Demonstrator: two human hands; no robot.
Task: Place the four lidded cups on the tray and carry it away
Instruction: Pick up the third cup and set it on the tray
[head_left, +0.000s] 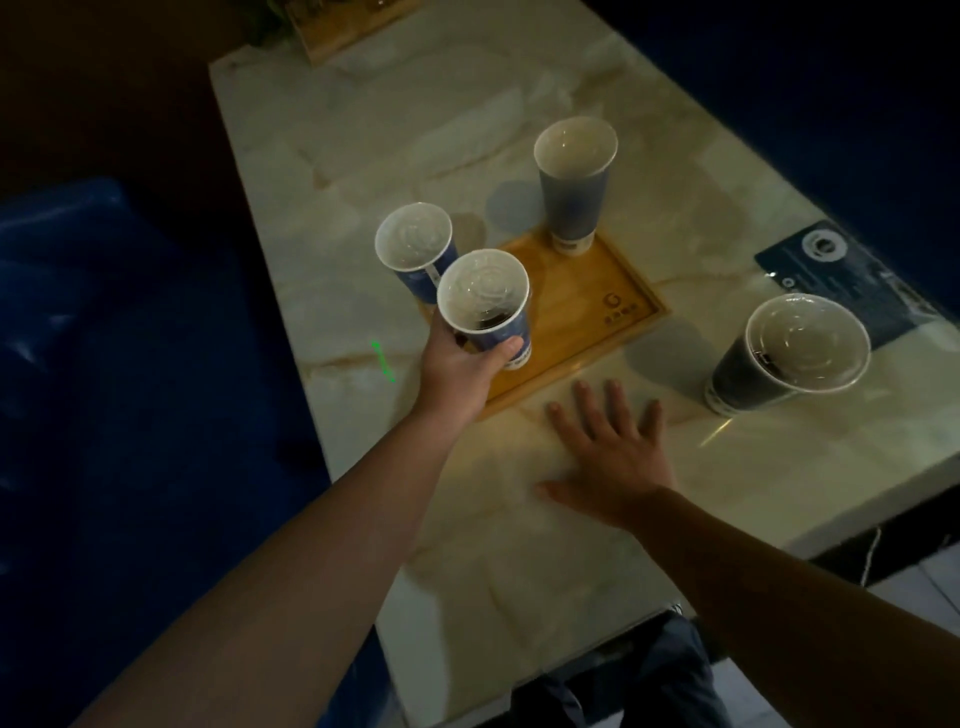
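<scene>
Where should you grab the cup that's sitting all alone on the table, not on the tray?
Probably around its dark side wall, below the lid rim, coming from its left with the right hand. The lone cup stands upright, the flat clear lid offers no handle, and that side is open.

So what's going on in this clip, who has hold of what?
A person is loading lidded cups onto a wooden tray. The left hand grips one cup at the tray's near-left corner. Two more cups stand at the tray's left and far corners. The fourth cup waits on the table, off the tray. The right hand rests flat there.
</scene>
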